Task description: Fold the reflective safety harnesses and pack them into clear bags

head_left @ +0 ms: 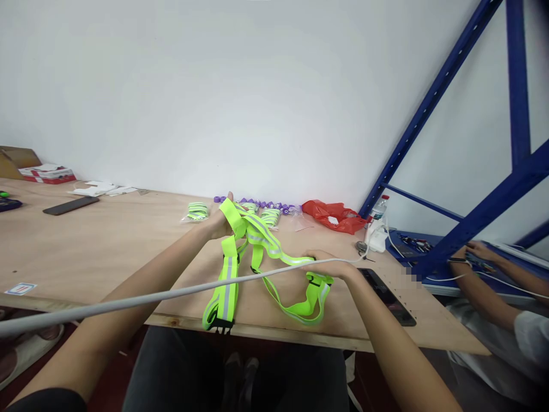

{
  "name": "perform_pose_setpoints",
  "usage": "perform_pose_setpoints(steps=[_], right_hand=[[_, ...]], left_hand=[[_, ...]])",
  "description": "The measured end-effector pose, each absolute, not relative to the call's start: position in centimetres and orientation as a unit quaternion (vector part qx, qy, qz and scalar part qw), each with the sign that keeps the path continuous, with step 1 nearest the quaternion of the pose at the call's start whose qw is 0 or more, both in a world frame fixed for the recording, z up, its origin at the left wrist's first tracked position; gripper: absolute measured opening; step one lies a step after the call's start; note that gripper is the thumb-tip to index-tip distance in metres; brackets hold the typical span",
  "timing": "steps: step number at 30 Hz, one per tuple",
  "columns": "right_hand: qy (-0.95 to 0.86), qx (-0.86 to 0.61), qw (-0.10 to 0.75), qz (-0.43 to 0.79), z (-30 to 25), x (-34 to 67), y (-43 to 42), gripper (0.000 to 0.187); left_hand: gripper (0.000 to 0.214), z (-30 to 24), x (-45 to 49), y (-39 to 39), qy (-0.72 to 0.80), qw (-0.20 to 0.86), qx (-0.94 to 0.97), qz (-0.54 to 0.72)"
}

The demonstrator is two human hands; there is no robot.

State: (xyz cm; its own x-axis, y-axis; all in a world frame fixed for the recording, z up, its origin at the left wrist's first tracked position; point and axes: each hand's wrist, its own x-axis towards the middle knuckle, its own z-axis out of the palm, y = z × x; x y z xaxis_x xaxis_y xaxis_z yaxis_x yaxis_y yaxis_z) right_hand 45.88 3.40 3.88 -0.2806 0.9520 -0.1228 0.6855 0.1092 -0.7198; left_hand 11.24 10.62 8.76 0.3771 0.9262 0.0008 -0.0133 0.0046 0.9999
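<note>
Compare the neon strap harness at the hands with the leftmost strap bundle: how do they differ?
The strap harness is unfurled in loose loops; the strap bundle is folded compactly. The left hand holds the harness, while the bundle lies on the table, untouched. The harness shows a black buckle; none shows on the bundle. Both are neon yellow-green with pale stripes.

Neon harness (266,239) in both hands (219,225)
</note>
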Motion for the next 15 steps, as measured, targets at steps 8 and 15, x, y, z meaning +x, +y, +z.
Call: perform_pose_setpoints(steps=[8, 15], right_hand=[[-0.698, -0.436, 0.417, 0.387, 4.5, 38.0, 3.1, 0.051], [-0.653, -0.401, 0.492, 0.413, 2.6, 32.3, 4.3, 0.041]], left_hand=[[0.080, 8.9, 15.5, 9.4, 0.356, 0.585, 0.570, 0.453], [0.060, 8.6, 17.5, 7.7, 0.350, 0.526, 0.637, 0.443]])
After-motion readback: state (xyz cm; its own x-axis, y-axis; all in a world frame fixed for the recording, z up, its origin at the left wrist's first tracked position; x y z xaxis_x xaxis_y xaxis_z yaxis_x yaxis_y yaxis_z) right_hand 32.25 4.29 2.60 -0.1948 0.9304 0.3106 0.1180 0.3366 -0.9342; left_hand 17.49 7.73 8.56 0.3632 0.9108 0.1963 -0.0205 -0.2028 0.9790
